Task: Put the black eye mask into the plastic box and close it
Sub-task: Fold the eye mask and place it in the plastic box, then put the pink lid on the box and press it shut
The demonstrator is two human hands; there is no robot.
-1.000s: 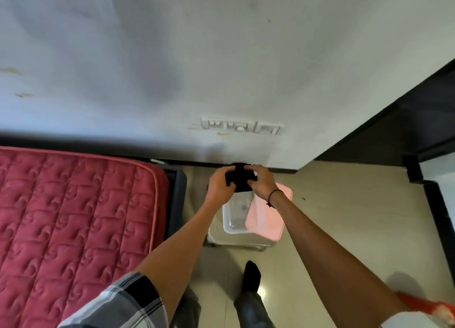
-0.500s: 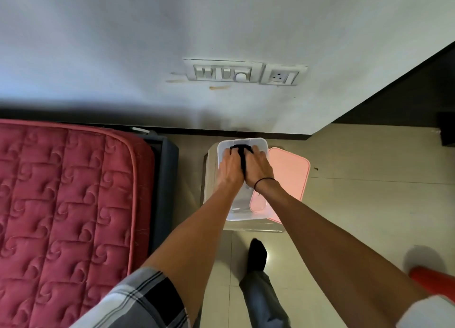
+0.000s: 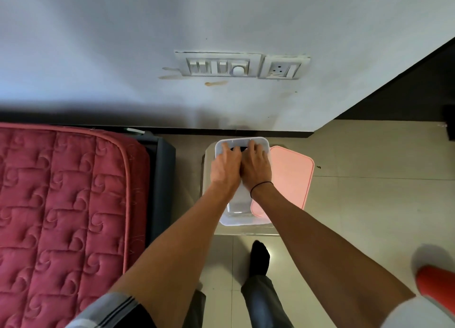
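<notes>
A clear plastic box [image 3: 236, 219] stands open on a small pale stool [image 3: 208, 170] by the wall. Its pink lid [image 3: 290, 177] lies tilted against the box's right side. Both my hands are inside the far end of the box, side by side. My left hand [image 3: 225, 167] and my right hand [image 3: 256, 166] press down on the black eye mask [image 3: 242, 149], of which only a dark strip shows between my fingers. The rest of the mask is hidden under my hands.
A red quilted mattress [image 3: 64, 204] on a dark bed frame fills the left. The wall with a switch panel [image 3: 219, 65] is straight ahead. My foot in a black sock [image 3: 258, 256] stands on the tiled floor below the stool. A red object [image 3: 433, 286] sits at the lower right.
My hands carried the mask from above the box down into its far end. They now lie flatter and more spread over it. The view has tilted downward.
</notes>
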